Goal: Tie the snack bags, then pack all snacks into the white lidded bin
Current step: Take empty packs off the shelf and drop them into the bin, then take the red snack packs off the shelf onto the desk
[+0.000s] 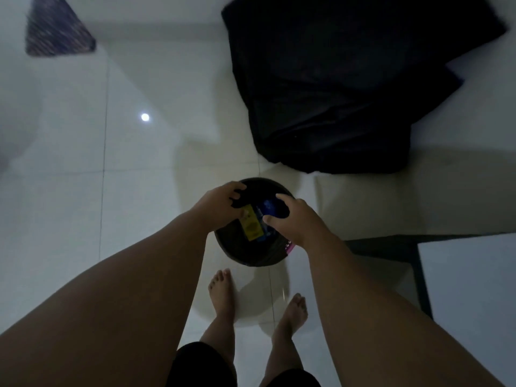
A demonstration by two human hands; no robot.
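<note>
I hold a dark round container [251,255] at waist height above the floor. Inside it lie a yellow snack packet [252,226] and a blue snack packet [267,209]; a pink packet [289,247] peeks out at its right edge. My left hand [219,203] grips the far left rim with curled fingers. My right hand [296,219] grips the right rim, thumb and fingers curled around the dark edge beside the blue packet. No white lidded bin is plainly visible.
A large black cloth heap [349,93] lies on the floor ahead to the right. A woven mat [55,32] sits at the top left. A pale, dark-framed surface [469,277] stands at the right. My bare feet [223,291] stand on glossy white tiles.
</note>
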